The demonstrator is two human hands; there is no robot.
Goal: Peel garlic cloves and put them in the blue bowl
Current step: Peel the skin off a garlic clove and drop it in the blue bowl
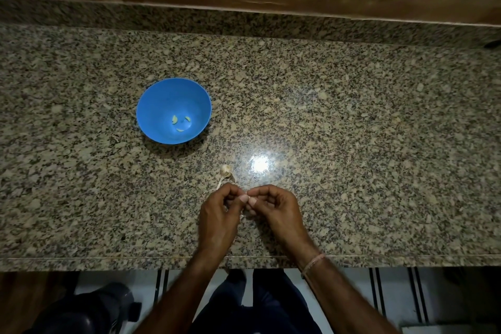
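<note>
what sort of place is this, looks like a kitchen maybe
Most likely a home kitchen: a speckled granite counter, a blue bowl holding peeled cloves, and the left hand and right hand pinching a mostly hidden garlic clove between them.

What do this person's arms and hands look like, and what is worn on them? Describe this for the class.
The left forearm and right forearm are bare, with no sleeves in view. The left hand and right hand wear no gloves, and no rings show. A thin, pale pink thread bracelet circles the right wrist; the left wrist is bare.
</note>
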